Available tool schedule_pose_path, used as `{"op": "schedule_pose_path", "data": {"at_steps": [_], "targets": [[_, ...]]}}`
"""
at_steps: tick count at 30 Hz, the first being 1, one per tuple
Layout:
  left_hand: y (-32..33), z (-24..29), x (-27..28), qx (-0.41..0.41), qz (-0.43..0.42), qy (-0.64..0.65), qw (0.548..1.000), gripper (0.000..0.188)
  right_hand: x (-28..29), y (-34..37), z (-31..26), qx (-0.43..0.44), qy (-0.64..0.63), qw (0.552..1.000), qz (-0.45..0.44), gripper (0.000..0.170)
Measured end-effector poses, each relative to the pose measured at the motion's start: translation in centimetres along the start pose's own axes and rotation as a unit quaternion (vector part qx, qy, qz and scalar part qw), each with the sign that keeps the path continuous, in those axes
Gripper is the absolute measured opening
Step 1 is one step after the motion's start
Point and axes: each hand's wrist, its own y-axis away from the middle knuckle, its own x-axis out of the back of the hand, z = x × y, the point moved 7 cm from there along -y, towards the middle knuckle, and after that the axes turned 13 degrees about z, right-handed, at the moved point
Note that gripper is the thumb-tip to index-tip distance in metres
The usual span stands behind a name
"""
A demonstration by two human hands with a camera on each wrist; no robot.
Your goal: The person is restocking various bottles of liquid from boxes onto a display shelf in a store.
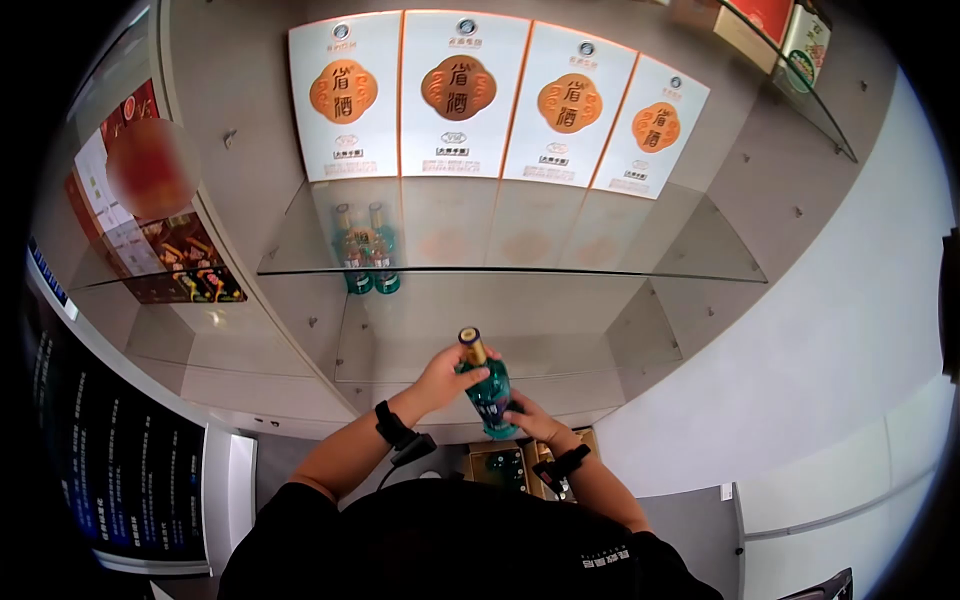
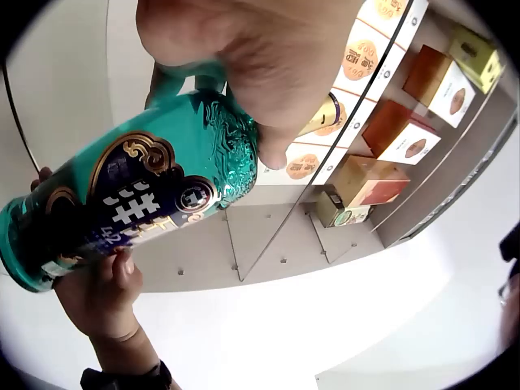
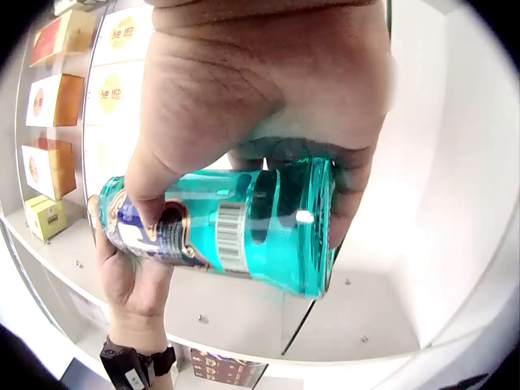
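Both hands hold one teal glass bottle (image 1: 489,400) with a gold neck and dark blue label, in front of the shelves. My left hand (image 1: 438,381) grips it at the shoulder and neck, thumb across the front. Lower down, my right hand (image 1: 536,419) has its fingers and thumb curled round the body near the base. The left wrist view shows the ornate label (image 2: 138,191) and embossed shoulder. A barcode (image 3: 231,236) faces the right wrist camera. Two similar teal bottles (image 1: 382,250) stand side by side at the left of the shelving.
A glass shelf (image 1: 510,271) spans the cabinet ahead. White-and-orange boxes (image 1: 460,95) line up at its back. An open carton (image 1: 497,466) with dark green bottles sits below the hands. Gift boxes (image 1: 765,35) occupy the upper right shelf; a dark screen (image 1: 110,450) stands at left.
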Motion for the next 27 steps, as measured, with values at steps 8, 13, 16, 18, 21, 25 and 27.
{"op": "schedule_pose_path", "data": {"at_steps": [8,13,16,18,21,25,27], "targets": [[-2.8,2.0,6.9,-0.08,0.141,-0.11,0.981,0.027,0.0,-1.5,-0.2,0.087,0.125,0.977,0.152,0.053],[-7.5,1.0,12.8,-0.109,0.224,-0.241,0.938,0.028,1.8,1.7,4.4,0.071,0.109,0.97,0.205,0.041],[-9.5,2.6,14.1,-0.202,0.228,-0.253,0.918,0.03,5.7,5.8,8.6,0.034,0.159,0.929,0.333,0.025],[-10.7,2.8,15.6,-0.198,0.244,-0.306,0.899,0.03,7.3,8.5,9.6,0.008,0.19,0.886,0.423,0.016],[-12.9,2.1,18.6,-0.183,0.252,-0.343,0.886,0.031,8.1,11.6,9.6,0.003,0.206,0.851,0.482,0.011],[-15.9,0.7,19.5,-0.156,0.267,-0.386,0.869,0.031,11.3,19.5,17.0,-0.034,0.165,0.809,0.563,0.01],[-17.0,0.4,20.4,-0.163,0.275,-0.356,0.878,0.03,11.5,22.4,18.7,-0.053,0.157,0.791,0.589,0.01]]}}
